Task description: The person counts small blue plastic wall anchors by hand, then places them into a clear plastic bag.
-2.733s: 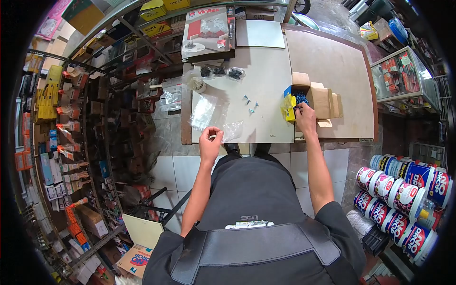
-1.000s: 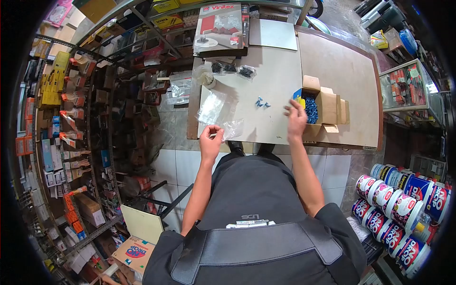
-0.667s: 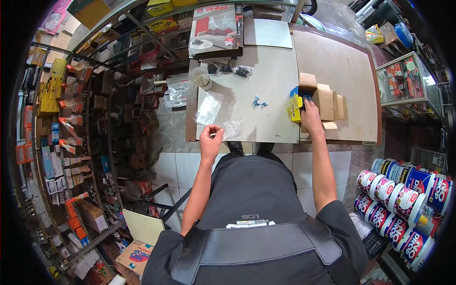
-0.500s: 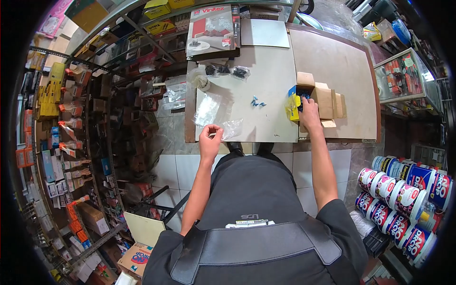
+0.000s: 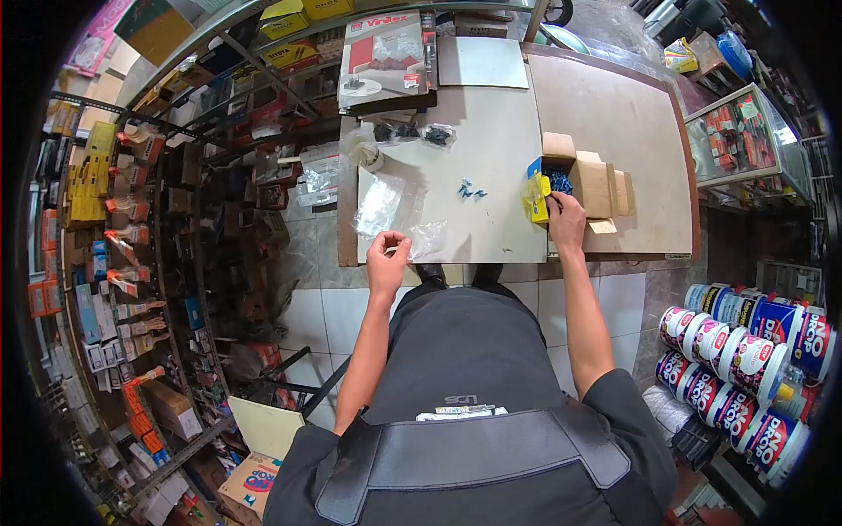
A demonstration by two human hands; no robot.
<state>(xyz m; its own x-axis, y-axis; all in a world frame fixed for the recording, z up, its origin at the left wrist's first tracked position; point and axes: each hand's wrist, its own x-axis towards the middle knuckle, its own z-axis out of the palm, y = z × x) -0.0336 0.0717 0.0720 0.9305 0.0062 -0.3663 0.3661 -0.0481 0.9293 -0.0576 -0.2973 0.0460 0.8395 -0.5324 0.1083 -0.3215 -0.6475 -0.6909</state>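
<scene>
My left hand (image 5: pixel 388 261) is at the table's front edge, thumb and fingers pinched at the edge of a small clear plastic bag (image 5: pixel 429 238). My right hand (image 5: pixel 568 221) has its fingers curled at the near rim of an open yellow and blue box (image 5: pixel 536 198); anything between the fingertips is hidden. Inside that box lie many small blue pieces (image 5: pixel 560 181), their kind too small to tell. A few more blue pieces (image 5: pixel 471 189) lie loose on the table between my hands. Beyond my left hand is a larger pile of clear plastic bags (image 5: pixel 380 206).
An opened brown carton (image 5: pixel 599 188) adjoins the yellow box. Bags of black parts (image 5: pixel 438 135), a roll (image 5: pixel 372 158) and a Vinilex box (image 5: pixel 386 57) are farther back on the table (image 5: pixel 491 114). Stocked shelves (image 5: pixel 132 237) stand left; paint buckets (image 5: pixel 741 368) are stacked right.
My right hand has drawn back from inside the box to its near rim, uncovering more of the blue pieces. My left hand stays at the small bag. The view has shifted slightly.
</scene>
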